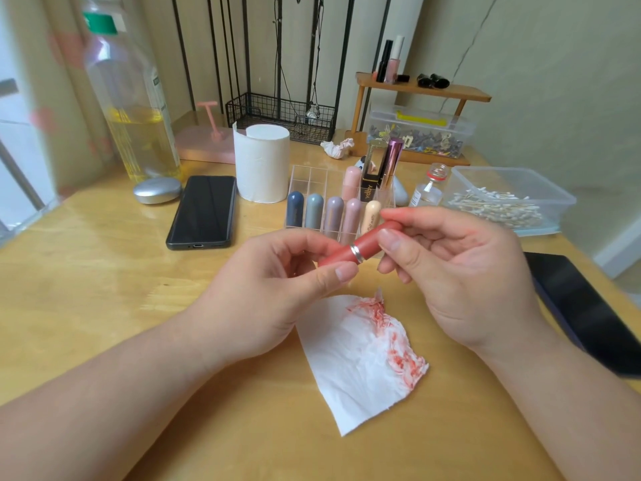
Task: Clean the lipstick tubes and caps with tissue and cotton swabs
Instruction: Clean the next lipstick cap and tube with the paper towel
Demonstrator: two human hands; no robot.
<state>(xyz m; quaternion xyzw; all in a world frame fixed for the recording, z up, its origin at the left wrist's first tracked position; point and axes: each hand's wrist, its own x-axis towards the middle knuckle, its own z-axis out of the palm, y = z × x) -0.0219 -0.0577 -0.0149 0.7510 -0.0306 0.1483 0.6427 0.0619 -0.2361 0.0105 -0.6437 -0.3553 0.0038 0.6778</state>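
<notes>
A coral-red lipstick tube with a silver ring hangs level above the wooden table, held at both ends. My left hand pinches its lower left end between thumb and fingers. My right hand grips the upper right end, thumb on top near the ring. Below them lies a white tissue smeared with red lipstick. A clear organizer behind holds several pastel lipstick tubes. A clear tub of cotton swabs stands at the right.
A tissue roll, a black phone and a silver pebble-shaped case sit at the back left beside a large bottle. A small glass bottle, a crumpled tissue and a dark flat object lie at the right.
</notes>
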